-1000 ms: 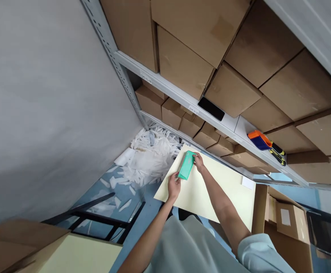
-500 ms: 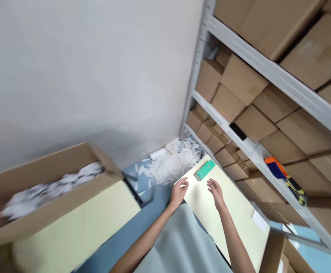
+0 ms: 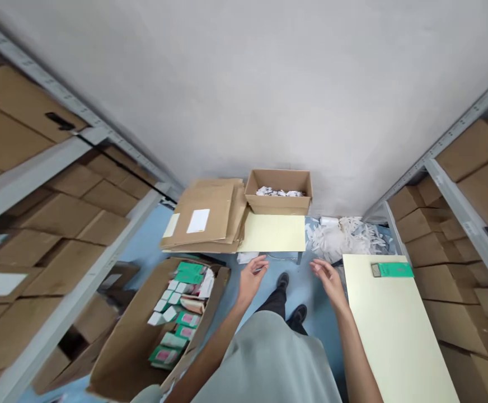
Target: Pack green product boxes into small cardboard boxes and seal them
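My left hand (image 3: 251, 277) is raised in front of my body, fingers apart and loosely curled, holding nothing. Opposite it, my right hand (image 3: 327, 280) is likewise empty, its fingers spread, near the left edge of the pale yellow table (image 3: 390, 330). A green box (image 3: 393, 270) lies on the far end of that table, to the right of my right hand and apart from it. Left of my left hand, a large open carton (image 3: 120, 350) holds several green and white small boxes (image 3: 189, 274).
Ahead, a low yellow table (image 3: 273, 233) bears flattened cardboard (image 3: 210, 204) and an open box (image 3: 277, 208) with white scraps inside. White shreds (image 3: 348, 238) lie heaped on the floor. Shelves of cartons line the left (image 3: 71, 215) and right (image 3: 449, 263) sides.
My view has swung left, bringing the left shelves, flattened cardboard and large carton into sight. Both hands stay empty and have moved away from the green box, which now appears farther right.
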The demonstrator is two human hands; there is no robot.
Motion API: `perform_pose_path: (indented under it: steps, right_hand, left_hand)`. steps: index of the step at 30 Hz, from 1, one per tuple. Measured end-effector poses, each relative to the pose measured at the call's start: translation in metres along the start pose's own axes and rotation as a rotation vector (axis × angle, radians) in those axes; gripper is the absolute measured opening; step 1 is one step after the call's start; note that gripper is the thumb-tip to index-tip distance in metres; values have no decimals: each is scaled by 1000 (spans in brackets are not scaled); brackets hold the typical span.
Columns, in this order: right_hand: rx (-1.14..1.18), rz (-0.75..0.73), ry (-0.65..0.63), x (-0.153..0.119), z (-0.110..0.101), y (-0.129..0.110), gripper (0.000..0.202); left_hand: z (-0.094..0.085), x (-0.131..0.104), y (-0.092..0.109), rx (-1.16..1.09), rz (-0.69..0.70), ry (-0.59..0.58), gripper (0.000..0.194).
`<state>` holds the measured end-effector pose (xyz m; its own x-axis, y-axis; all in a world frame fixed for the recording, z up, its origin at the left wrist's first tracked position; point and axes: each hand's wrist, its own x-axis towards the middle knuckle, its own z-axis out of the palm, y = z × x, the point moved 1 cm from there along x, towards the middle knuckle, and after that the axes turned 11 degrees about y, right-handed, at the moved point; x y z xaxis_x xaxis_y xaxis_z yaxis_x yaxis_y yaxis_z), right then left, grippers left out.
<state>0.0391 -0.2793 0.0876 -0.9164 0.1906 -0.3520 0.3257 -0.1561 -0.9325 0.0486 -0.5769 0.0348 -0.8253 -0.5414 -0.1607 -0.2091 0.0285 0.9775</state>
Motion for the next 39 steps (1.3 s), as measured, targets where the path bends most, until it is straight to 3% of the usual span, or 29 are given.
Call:
perform_pose_path:
  steps: [4,9,14,18,22,24,26,28,30,33,35,39]
  right_hand:
    - [-49,0,-176,-15,62,-5,60]
    - [-139,-11,-405,-30,156,-1,44]
    - [-231,12,-794,-56,283,16,48]
    - [-241,76,-999,-72,383,21,57]
    - [-245,182,-1180,-79,458,22,62]
    - [-263,164,-1158,-77,481,25,60]
    - [-277,103,-1032,-66,494,29,57]
    - [-277,22,-800,-45,499,35,57]
    - [-304,-60,-489,-14,497,43,60]
    - [-503,-75,-80,36,488,56,52]
    - [-617,-23,8,60,482,65,47]
    - [-661,-8,-22,74,476,74,38]
  left_hand:
    - [-58,17,-2,-75,-26,148,56]
    - [-108,58,-2,-237,-109,243,70]
    - [-152,127,10,-392,-122,242,75]
    - [-191,192,21,-458,-105,259,72]
    - [-226,248,27,-510,-111,309,68]
    - [-239,269,27,-543,-129,331,65]
    - [-252,284,22,-567,-140,351,62]
    - [-266,296,11,-550,-133,378,56]
    - [-281,304,-7,-456,-101,424,48]
    - [-304,311,-37,-145,-83,483,43]
    - [-316,312,-53,69,-129,447,47]
    - [-332,307,-67,201,-149,354,44]
